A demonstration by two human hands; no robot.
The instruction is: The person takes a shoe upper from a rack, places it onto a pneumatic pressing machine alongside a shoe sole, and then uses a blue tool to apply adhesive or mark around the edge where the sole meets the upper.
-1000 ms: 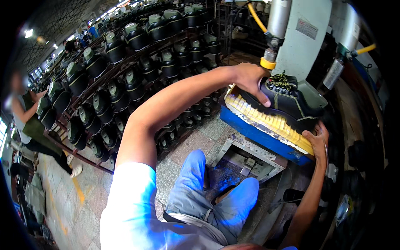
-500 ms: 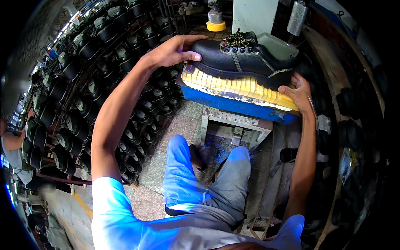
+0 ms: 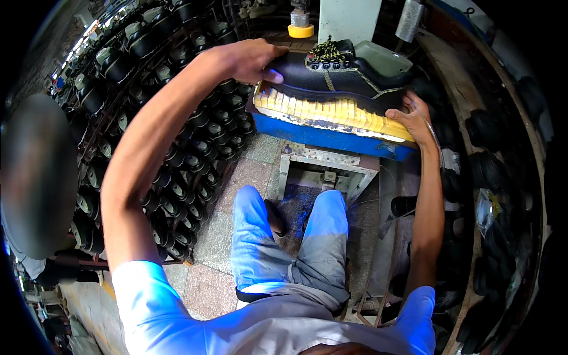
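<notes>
Atop the yellow pad (image 3: 331,111), lengthwise, sits the black shoe (image 3: 349,81), toe at the pad's L end, heel at its R end, sole down & seemingly touching. L hand (image 3: 253,62) grips the toe: thumb on the near side, fingers over the top, some tips hidden. R hand (image 3: 415,117) is curled round the heel, thumb low by the pad's top edge; exact fingertip contact behind the heel n/a from this angle.

Done, AFAICT: shoe's on the pad, upper stitched, laces (image 3: 330,54) threaded, dark sole under it. Left: both hands are on the shoe, so handling looks unfinished; grey-green last (image 3: 381,58) is in the shoe, above the pad's R half. Yellow-tipped cylinder (image 3: 300,29) hangs beyond the pad's L half, apart from the shoe; grey cylinder (image 3: 408,21), beyond the R end, also apart. I'd say early-to-mid: shoe placed, not yet let go. Can't tell if the sole's fully bonded.

Under the pad: blue base (image 3: 331,135), then metal stand (image 3: 319,156). L of the pad: racked shoes (image 3: 112,64), many w/ lasts in; whether b4 or after this step, can't tell.
</notes>
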